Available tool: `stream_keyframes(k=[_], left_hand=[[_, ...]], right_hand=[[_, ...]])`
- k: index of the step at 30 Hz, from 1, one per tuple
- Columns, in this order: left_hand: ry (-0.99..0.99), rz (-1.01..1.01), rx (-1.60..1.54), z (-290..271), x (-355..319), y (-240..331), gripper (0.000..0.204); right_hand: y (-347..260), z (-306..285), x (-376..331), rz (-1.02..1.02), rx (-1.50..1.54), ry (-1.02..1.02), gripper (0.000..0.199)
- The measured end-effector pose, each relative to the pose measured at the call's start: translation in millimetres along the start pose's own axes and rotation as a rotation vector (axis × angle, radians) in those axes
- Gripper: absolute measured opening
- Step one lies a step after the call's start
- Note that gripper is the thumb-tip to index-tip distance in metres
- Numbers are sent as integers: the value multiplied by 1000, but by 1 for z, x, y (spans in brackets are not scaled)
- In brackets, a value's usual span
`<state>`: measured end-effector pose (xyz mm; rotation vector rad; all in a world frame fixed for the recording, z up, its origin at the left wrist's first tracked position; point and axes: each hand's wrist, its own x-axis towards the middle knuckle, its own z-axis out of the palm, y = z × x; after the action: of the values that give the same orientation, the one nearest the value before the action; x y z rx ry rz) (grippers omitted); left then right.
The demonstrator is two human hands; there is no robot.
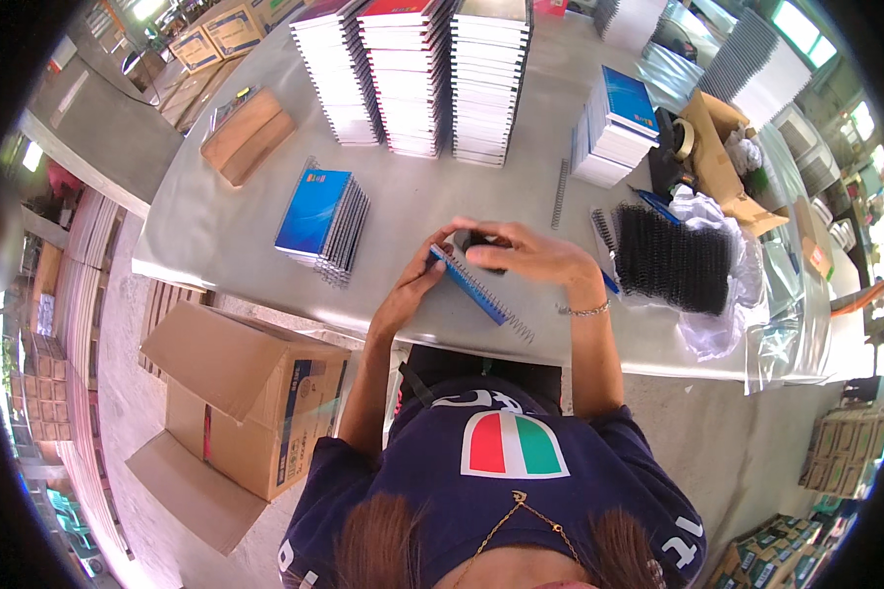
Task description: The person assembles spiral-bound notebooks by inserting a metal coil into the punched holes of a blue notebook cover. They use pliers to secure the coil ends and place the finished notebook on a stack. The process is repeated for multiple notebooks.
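Observation:
My left hand (420, 270) grips a small blue notebook (473, 289) by its upper end, above the table's near edge. A wire spiral (513, 322) runs along the notebook's edge and sticks out past its lower end. My right hand (535, 251) is curled over the notebook's upper end, around a dark object (483, 257) mostly hidden by the fingers; its kind cannot be made out. To the left stands a stack of blue spiral notebooks (316, 218). On the right, a pile of black spiral coils (674, 253) lies on crumpled plastic.
Tall stacks of spiral notebooks (403, 83) stand at the table's far side. Blue-covered books (614, 128) are at the right, near an open carton (722, 157). A wooden block (248, 135) sits at far left. Below the table's left edge is an open cardboard box (246, 402).

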<state>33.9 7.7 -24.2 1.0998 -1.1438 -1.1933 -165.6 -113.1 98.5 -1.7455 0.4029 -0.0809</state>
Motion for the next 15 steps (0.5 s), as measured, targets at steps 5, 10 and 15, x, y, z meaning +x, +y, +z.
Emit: stream_keyframes(k=[5, 10, 15], left_hand=[[18, 60, 27, 11, -1, 14, 53], [-14, 54, 11, 10, -2, 15, 54], [-10, 56, -2, 13, -3, 17, 54]], right_hand=[[26, 3, -1, 40, -131, 91, 69], [6, -2, -15, -10, 296, 62, 63], [15, 5, -11, 24, -127, 138, 61]])
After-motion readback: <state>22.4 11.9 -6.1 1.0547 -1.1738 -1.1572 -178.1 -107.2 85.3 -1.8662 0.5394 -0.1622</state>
